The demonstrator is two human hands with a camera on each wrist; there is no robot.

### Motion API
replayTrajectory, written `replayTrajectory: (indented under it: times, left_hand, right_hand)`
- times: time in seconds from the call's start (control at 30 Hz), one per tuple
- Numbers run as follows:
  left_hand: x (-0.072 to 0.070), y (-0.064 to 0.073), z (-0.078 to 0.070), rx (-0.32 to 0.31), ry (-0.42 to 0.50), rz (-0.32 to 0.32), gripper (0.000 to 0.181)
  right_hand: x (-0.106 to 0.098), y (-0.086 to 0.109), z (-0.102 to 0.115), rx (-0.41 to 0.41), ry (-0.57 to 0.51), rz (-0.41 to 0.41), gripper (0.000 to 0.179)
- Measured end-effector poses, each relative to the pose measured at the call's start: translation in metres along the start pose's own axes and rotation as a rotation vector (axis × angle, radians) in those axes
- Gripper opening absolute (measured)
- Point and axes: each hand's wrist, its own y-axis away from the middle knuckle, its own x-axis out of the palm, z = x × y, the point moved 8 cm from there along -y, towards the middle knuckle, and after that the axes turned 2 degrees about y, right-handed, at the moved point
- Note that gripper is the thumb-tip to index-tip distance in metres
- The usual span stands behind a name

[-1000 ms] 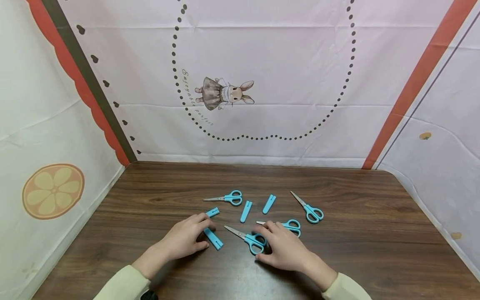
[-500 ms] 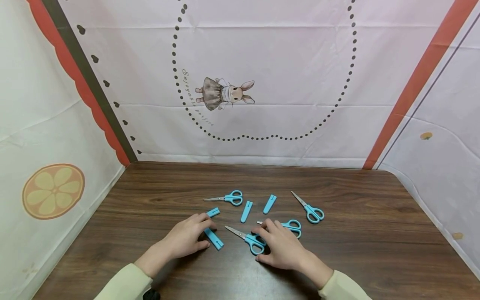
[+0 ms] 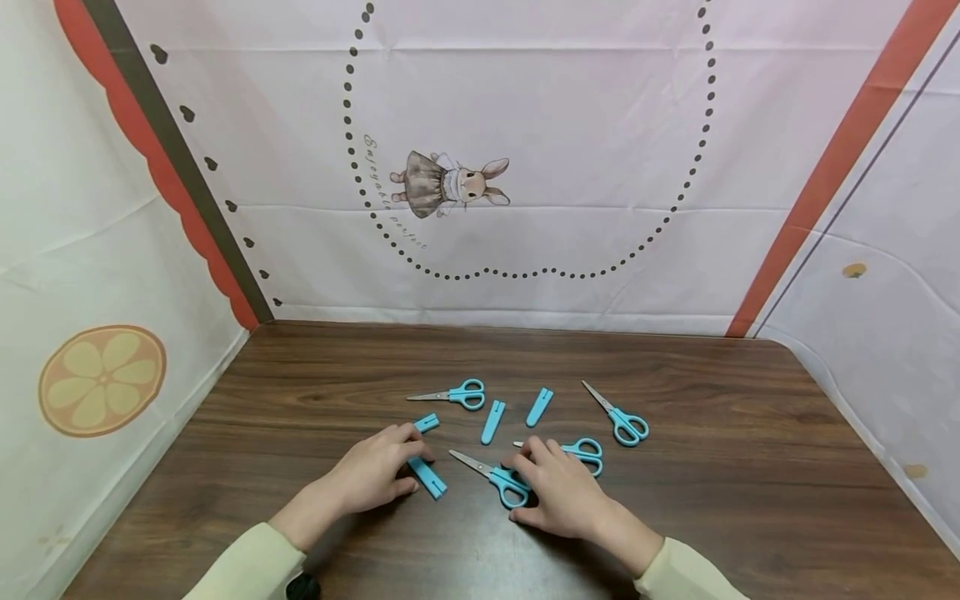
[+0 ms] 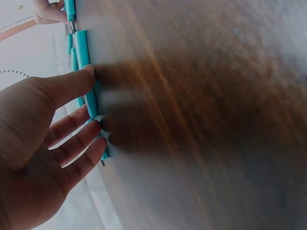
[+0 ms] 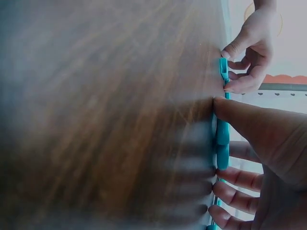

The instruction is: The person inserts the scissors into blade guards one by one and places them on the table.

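Observation:
My left hand [image 3: 375, 471] rests on the table with fingers spread loosely over a blue scissors cap [image 3: 429, 479]. In the left wrist view its thumb lies right at that cap [image 4: 86, 76]. Another blue cap [image 3: 427, 423] pokes out beyond its fingers. My right hand [image 3: 566, 492] rests with relaxed fingertips on the table, arched beside blue-handled scissors [image 3: 510, 487] whose blades point up and left. A second pair of scissors [image 3: 587, 454] lies behind its fingers, the blades partly hidden. Neither hand grips anything.
Farther back on the brown table [image 3: 720, 467] lie two more pairs of scissors, one at the left [image 3: 468, 394] and one at the right [image 3: 626, 427]. Between them are two blue caps, the left cap [image 3: 492, 422] and the right cap [image 3: 538, 407]. Printed cloth [image 3: 585, 167] walls off the back and sides.
Both hands stay almost still; the right hand has drawn its fingers very slightly left. The scissors and caps lie where they were.

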Motion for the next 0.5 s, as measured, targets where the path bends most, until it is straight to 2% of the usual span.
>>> replayTrajectory:
  times: [0.17,0.5]
  left_hand:
    - [-0.0011,-0.0015,0.0,0.017,-0.003,-0.017,0.025]
    - [-0.0014,-0.0036,0.0026,0.013,-0.012,-0.035,0.02]
  right_hand:
    - [-0.0008,-0.0016,0.0008,0.004,0.009,0.002,0.049]
    - [-0.0009,-0.0028,-0.0006,0.0,0.006,-0.016,0.05]
